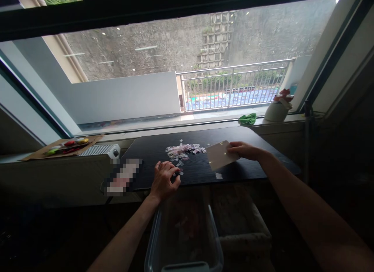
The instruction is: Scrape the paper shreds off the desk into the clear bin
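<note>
A pile of small torn paper scraps (184, 150) lies on the dark table (146, 147), with a few loose bits around it. My left hand (166, 178) rests at the table's front edge, fingers curved and thumb apart from them. A few scraps lie right by its fingertips. To the right, my right hand (244, 150) grips a thin, pale, glossy rectangular sheet (220, 156) by its right side, tilted over the tabletop. Below that sheet, one loose scrap (218, 175) sits close to the front edge.
Under the front edge stands a clear plastic bin (152, 241) holding some scraps, beside a second, cloth-like box (254, 237). A blurred-out item (124, 176) occupies the table's left end. On the windowsill are a green cloth (247, 119) and a white container (276, 111).
</note>
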Action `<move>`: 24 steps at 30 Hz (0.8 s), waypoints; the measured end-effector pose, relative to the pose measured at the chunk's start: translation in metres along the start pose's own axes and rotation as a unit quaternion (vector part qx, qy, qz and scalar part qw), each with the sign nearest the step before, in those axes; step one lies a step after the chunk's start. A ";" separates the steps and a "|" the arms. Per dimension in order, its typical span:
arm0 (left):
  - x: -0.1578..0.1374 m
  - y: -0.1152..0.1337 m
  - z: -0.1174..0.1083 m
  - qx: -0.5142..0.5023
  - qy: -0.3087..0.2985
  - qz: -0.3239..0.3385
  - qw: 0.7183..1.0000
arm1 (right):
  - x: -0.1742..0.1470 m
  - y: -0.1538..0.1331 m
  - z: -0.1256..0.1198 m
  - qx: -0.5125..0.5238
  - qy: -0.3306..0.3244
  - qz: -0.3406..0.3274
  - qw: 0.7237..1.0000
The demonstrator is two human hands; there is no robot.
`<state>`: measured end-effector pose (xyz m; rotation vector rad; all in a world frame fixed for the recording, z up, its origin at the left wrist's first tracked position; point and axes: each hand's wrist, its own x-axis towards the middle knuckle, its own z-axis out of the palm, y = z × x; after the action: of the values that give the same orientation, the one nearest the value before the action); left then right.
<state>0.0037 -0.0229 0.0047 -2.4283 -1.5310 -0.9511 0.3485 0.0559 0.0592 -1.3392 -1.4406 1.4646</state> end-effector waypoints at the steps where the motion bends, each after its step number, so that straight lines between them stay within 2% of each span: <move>1: 0.000 0.000 0.000 0.000 0.002 0.001 1.000 | -0.001 0.000 -0.001 -0.007 0.012 -0.001 1.000; 5: -0.001 -0.003 0.001 0.000 0.005 0.005 1.000 | -0.005 0.002 -0.005 -0.037 0.018 0.015 0.999; 16: -0.001 -0.006 0.003 -0.003 0.004 0.011 1.000 | -0.014 0.005 -0.007 0.003 -0.026 0.043 0.999; 24: 0.000 -0.005 0.003 0.001 0.008 0.014 1.000 | -0.032 0.001 -0.016 -0.014 -0.032 0.009 0.999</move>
<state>0.0006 -0.0195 0.0008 -2.4287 -1.4875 -0.9608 0.3717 0.0299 0.0674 -1.3363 -1.4975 1.5158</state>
